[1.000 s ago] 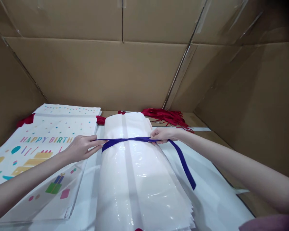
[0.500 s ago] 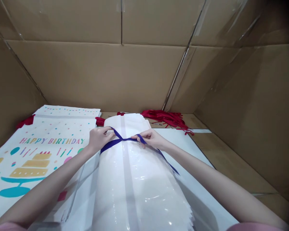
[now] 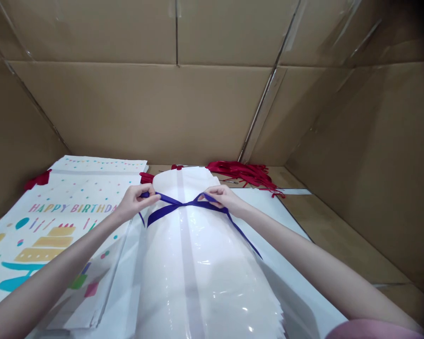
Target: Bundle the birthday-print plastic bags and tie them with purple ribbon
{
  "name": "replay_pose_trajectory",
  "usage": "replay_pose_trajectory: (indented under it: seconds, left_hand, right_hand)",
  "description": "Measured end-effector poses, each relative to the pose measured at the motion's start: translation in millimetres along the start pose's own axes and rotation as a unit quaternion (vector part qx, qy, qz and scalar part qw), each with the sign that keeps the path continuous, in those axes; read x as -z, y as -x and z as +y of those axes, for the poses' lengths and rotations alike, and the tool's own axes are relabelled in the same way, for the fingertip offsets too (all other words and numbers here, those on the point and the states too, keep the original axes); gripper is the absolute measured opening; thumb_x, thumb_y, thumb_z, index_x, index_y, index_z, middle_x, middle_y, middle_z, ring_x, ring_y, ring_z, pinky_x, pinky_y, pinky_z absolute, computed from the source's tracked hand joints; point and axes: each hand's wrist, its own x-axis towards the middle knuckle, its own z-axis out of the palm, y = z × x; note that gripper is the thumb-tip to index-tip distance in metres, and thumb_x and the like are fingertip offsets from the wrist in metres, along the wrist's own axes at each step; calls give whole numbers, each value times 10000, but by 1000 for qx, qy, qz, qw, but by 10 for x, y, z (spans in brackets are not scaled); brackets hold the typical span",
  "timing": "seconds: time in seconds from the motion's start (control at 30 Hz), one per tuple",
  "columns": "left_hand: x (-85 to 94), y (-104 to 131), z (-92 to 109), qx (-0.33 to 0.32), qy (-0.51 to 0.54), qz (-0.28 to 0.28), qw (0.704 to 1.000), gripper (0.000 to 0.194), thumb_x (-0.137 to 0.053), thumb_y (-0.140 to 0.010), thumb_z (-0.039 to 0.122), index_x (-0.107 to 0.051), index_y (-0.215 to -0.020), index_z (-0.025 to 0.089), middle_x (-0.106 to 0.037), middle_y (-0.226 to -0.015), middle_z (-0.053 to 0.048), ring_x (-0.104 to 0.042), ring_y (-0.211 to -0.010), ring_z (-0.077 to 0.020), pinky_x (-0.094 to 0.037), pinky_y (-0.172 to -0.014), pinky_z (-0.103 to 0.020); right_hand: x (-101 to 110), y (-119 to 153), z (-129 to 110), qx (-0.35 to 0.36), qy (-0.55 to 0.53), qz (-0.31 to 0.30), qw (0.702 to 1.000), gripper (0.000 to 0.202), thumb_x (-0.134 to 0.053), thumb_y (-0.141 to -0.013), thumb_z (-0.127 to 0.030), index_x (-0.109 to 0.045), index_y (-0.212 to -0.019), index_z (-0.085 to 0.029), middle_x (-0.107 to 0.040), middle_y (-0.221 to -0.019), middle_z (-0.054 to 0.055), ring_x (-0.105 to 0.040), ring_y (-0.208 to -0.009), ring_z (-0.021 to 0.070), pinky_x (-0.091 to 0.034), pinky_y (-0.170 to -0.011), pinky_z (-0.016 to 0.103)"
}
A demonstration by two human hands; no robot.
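Note:
A thick bundle of white, plastic-looking sheets (image 3: 205, 263) lies rolled or folded in the middle. A blue ribbon (image 3: 164, 211) runs around its upper part and crosses in a knot on top. On the left of the knot, my left hand (image 3: 138, 201) pinches one end of the ribbon, pulled out sideways. My right hand (image 3: 222, 197) pinches a loop of the ribbon at the right of the knot. A loose tail hangs down the bundle's right side.
Printed "HAPPY BIRTHDAY" sheets (image 3: 92, 188) lie stacked at the left, with red ribbon at their edges. Behind the bundle is a heap of red ribbons (image 3: 242, 173). Cardboard walls (image 3: 141, 113) stand at the back and both sides. A white surface (image 3: 268, 212) lies underneath.
My left hand has moved left, away from the knot, drawing the ribbon out with it. My right hand has shifted slightly right, and a loop now shows by its fingers.

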Motion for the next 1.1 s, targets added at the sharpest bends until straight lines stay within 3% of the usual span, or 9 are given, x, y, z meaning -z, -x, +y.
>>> replay_pose_trajectory:
  seconds: [0.07,0.17,0.33,0.43,0.5,0.63,0.77,0.9,1.1]
  left_hand:
    - [138,46,-37,10,7,-76,997,395,-484,-809,499,-517,-836,106,-382,-556,41,-280,-506,20,-211,-496,-83]
    - [259,85,-73,19,-92,-172,981,398,-388,-864,496,-551,-1028,172,-396,-547,45,-237,-485,10,-184,-504,-97]
    - [273,25,177,-51,-294,-220,929,296,-328,-888,280,-610,-871,192,-553,-738,17,-377,-588,-4,-208,-582,-112]
    - [241,-28,409,-68,-370,-237,896,259,-341,-693,4,-566,-727,129,-548,-825,-5,-367,-609,-18,-165,-558,-146]
    - [221,-47,490,-52,-371,-243,895,227,-335,-622,-25,-514,-669,108,-524,-761,-12,-321,-565,-24,-156,-540,-155]
    - [211,-35,474,-13,-296,-243,923,261,-321,-694,34,-534,-800,142,-481,-662,4,-335,-557,-32,-188,-528,-133]
    - [200,-14,454,-28,-255,-228,939,326,-301,-848,205,-484,-1115,241,-486,-661,30,-387,-570,-30,-226,-549,-105]
    - [121,-28,433,-53,-336,-202,918,397,-297,-892,500,-563,-899,204,-465,-592,20,-299,-516,-21,-149,-534,-127]
    - [2,63,53,-93,-358,-181,911,447,-254,-919,471,-536,-761,163,-413,-524,25,-219,-465,-5,-129,-523,-118]
  right_hand:
    - [152,105,-8,-21,-14,18,1000,606,-551,-706,-591,-585,-984,-53,-378,-573,-17,-182,-452,-39,-117,-433,130]
    - [312,228,-32,-8,92,-22,995,589,-481,-777,-587,-591,-1029,-66,-468,-697,25,-293,-543,-27,-198,-496,113]
    - [352,213,-179,48,318,-93,942,395,-428,-835,-428,-586,-800,-67,-506,-720,25,-348,-608,-9,-236,-565,114]
    - [335,87,-266,46,379,-127,916,211,-459,-773,-241,-567,-724,-67,-539,-766,23,-399,-651,-1,-269,-611,113]
    - [324,7,-282,31,380,-133,915,138,-450,-723,-164,-531,-686,-59,-542,-767,22,-400,-637,-4,-274,-615,113]
    - [290,-43,-250,-5,357,-143,923,148,-393,-729,-169,-483,-694,-56,-556,-754,29,-393,-574,-7,-258,-559,121]
    - [207,-21,-269,-29,328,-153,932,369,-361,-826,-370,-577,-819,-71,-562,-777,38,-402,-577,-1,-283,-558,125]
    - [127,-30,-283,-30,332,-94,938,395,-425,-793,-432,-564,-729,-68,-470,-631,7,-334,-535,-12,-236,-540,130]
    - [112,78,-105,1,279,-90,956,378,-390,-799,-409,-372,-642,-66,-308,-586,-11,-217,-529,-27,-176,-516,123]
